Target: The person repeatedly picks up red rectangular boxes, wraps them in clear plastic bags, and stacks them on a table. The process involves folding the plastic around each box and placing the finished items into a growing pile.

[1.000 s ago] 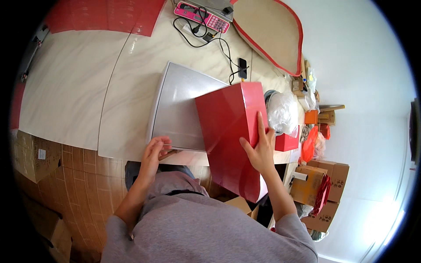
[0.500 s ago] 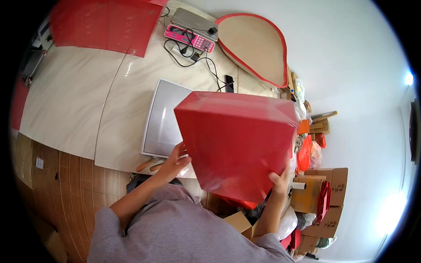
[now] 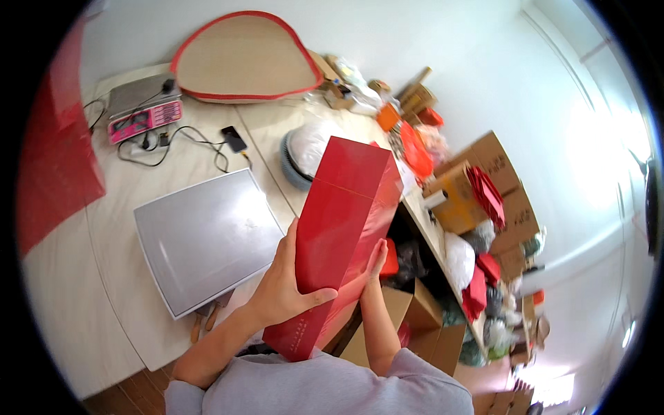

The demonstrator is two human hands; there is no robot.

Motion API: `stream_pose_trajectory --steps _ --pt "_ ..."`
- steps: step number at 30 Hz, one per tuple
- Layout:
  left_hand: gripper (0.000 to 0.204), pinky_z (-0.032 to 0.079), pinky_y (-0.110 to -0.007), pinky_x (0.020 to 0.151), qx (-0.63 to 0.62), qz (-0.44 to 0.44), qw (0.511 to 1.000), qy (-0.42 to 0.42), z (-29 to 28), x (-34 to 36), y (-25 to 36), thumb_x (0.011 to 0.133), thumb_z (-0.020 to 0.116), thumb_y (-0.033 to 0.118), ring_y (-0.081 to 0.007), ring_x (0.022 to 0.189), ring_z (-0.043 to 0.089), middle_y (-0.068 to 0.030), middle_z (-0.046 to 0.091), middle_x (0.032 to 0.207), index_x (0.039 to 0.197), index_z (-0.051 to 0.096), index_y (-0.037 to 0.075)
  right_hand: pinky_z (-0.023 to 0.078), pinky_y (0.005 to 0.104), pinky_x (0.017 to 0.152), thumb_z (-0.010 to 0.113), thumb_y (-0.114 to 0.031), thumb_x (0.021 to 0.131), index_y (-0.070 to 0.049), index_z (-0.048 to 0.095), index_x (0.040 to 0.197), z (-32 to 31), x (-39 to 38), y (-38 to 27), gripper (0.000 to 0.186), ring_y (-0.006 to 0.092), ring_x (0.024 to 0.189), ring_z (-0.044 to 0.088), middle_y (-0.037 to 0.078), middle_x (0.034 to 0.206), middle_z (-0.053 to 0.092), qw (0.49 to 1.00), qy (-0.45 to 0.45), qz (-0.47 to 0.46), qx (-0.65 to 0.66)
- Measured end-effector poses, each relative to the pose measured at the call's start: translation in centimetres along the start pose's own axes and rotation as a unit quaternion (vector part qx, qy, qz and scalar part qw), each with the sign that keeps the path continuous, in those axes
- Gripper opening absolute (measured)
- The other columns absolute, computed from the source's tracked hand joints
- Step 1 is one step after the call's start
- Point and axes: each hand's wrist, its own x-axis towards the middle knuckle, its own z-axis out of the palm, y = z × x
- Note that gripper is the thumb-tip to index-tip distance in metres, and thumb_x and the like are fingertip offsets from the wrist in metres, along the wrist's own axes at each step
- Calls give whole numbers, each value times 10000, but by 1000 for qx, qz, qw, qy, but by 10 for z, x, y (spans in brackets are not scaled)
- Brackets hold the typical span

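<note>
A glossy red box (image 3: 344, 200), seemingly in clear film, is held up in front of me, tilted, with a narrow side facing up. My left hand (image 3: 285, 287) is wrapped round its left side, thumb across the narrow face. My right hand (image 3: 373, 266) presses against the broad right face with its fingers extended. Left of the box, a flat silver-grey panel with a white rim (image 3: 207, 238) lies on the pale marbled table (image 3: 121, 270). Wooden-handled tools (image 3: 204, 324) stick out from beneath its near edge.
A pink-and-grey scale (image 3: 145, 121), tangled cables and a phone (image 3: 234, 140) lie at the back left, near a red-edged beige oval panel (image 3: 245, 59). Behind the box stands a blue basin (image 3: 294, 166) with a white bag. Open cartons (image 3: 436, 339) sit low right; stacked cartons (image 3: 494, 173) stand beyond.
The red box has turned from its broad face to a narrow side and tilted. My left hand has closed on it. The view has swung right, bringing the basin and more cartons into sight.
</note>
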Motion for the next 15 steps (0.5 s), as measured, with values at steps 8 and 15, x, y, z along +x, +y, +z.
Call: stream_pose_trajectory --steps 8,15 --pt "1123 307 -420 1054 66 -26 997 -5 32 17 2 723 740 449 -362 1295 329 -257 266 1401 1433 12 -29 351 482 1033 461 -519 860 -84 379 1361 41 -65 10 669 331 1208 453 138 1355 448 984 -27 113 136" --pt "1057 288 -415 1058 57 -83 995 16 26 22 -29 791 681 419 -357 1276 333 -257 290 1358 1429 -25 -41 401 443 997 527 -487 845 -72 419 1332 51 -65 2 649 294 1169 491 121 1308 495 992 46 117 17"
